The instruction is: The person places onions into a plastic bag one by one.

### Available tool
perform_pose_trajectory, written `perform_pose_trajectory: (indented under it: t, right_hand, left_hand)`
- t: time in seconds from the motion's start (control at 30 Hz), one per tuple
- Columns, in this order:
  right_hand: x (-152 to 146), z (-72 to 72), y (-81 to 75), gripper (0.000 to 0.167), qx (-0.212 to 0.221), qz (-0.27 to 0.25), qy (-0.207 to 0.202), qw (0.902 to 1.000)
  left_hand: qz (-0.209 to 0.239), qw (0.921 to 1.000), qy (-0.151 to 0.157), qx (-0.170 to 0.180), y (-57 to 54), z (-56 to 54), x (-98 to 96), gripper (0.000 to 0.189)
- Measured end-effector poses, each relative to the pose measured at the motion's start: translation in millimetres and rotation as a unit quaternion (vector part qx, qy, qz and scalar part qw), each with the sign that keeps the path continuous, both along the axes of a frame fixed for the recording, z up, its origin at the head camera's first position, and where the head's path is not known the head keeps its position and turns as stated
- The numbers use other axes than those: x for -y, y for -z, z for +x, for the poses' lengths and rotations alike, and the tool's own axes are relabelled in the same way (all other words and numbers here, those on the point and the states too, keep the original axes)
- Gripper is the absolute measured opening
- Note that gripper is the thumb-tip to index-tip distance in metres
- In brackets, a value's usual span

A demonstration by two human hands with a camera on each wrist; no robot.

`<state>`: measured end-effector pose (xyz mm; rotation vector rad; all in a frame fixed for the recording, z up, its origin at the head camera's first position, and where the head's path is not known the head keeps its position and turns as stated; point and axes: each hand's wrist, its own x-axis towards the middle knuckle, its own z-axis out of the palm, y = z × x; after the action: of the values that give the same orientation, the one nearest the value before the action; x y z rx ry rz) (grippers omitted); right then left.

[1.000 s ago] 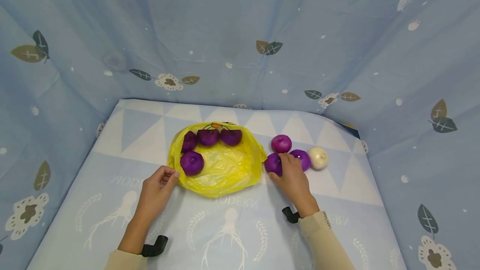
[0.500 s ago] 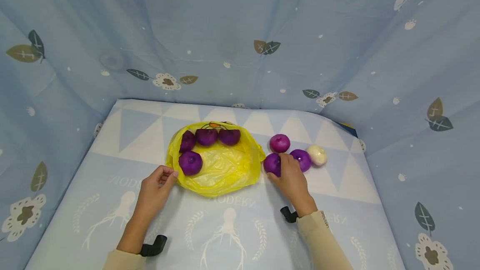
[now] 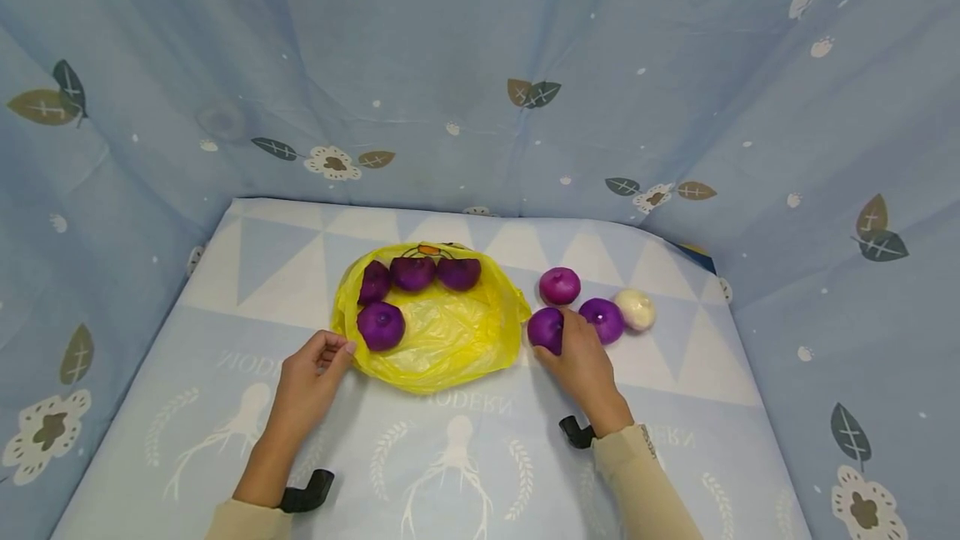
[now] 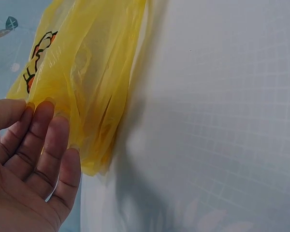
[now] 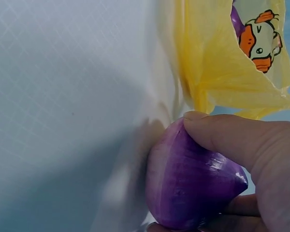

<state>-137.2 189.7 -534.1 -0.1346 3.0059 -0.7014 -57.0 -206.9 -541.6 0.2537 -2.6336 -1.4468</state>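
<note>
A yellow plastic bag (image 3: 457, 340) lies with its mouth spread wide, and several purple onions (image 3: 381, 327) rest inside along its left and far sides. At its near left rim, my left hand (image 3: 307, 377) pinches the plastic between thumb and fingertip; the left wrist view shows this pinch on the bag (image 4: 92, 72) close up. Just right of the bag, my right hand (image 3: 585, 369) grips another purple onion (image 3: 543, 330), which is partly covered by the fingers. In the right wrist view, the thumb lies over this onion (image 5: 198, 179), with fingertips beneath it.
Beyond my right hand sit a pinkish-purple onion (image 3: 559, 286), a purple onion (image 3: 602, 321) and a whitish onion (image 3: 636, 310). Patterned blue cloth (image 3: 450, 65) hangs around the back and sides of the table (image 3: 450, 473).
</note>
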Motion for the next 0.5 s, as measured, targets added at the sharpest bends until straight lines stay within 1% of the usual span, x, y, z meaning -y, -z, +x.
perform_pose_trajectory:
  t: [0.13,0.23,0.37,0.5]
  right_hand:
    - [-0.9,2.8,-1.5,0.08,0.011,-0.006,0.007,0.9999]
    - [-1.7,5.8,-4.4,0.081,0.007,-0.009,0.007,0.9999]
    - [-1.5,9.7,-13.7,0.081,-0.016,-0.015,0.008,0.9997]
    - [0.1,13.5,-27.9,0.08,-0.053,-0.02,-0.002,0.9984]
  left_hand:
    - [-0.004,1.0,0.001,0.004,0.8,0.4,0.7,0.027]
    - [-0.007,1.0,0.002,0.006,0.1,0.2,1.4,0.027]
    - [-0.005,1.0,0.003,0.008,-0.7,-0.2,1.4,0.028]
    - [0.002,1.0,0.001,0.008,-2.1,-0.1,0.6,0.028]
